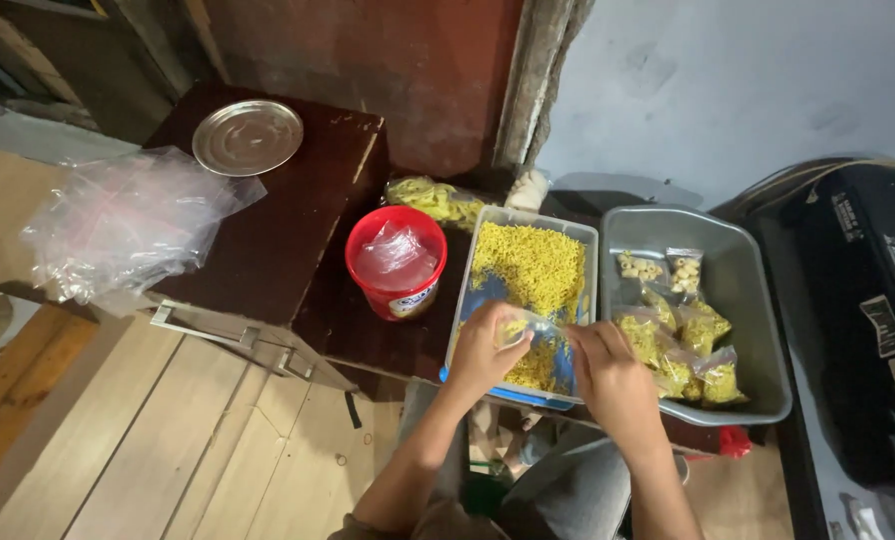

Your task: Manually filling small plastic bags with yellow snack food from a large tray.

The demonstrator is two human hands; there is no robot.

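Observation:
My left hand [483, 350] and my right hand [613, 375] together hold a small clear plastic bag [536, 328] with yellow snack mix in it, over the near end of a blue tray [455, 330]. The tray is filled with loose yellow snack mix [528, 268]. Right of it stands a grey plastic tub [748, 300] holding several filled, sealed small bags [680, 345]. My fingers pinch the bag's top edge from both sides.
A red tub [396, 262] with clear bags inside stands left of the tray. A round steel lid [247, 136] and a heap of clear plastic bags [118, 225] lie on the dark wooden table [278, 230]. A black case [868, 300] is at the right.

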